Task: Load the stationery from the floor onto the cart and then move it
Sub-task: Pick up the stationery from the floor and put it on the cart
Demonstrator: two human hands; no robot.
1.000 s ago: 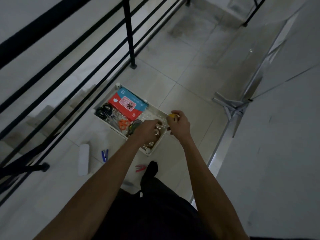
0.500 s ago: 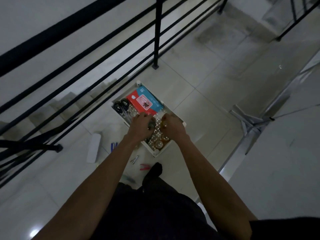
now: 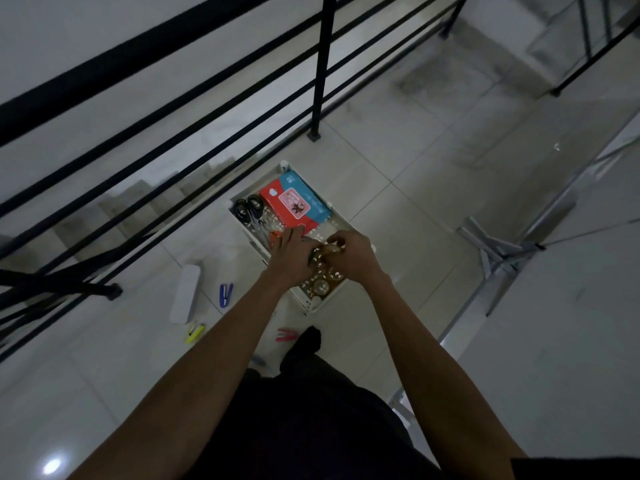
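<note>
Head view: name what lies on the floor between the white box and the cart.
A blue stapler lies between the white box and the cart, touching neither, per the head view.

floor (image 3: 415, 161): pale glossy tiles | black metal railing (image 3: 322, 64) at left | stairs (image 3: 135, 202) beyond | light: dim
</note>
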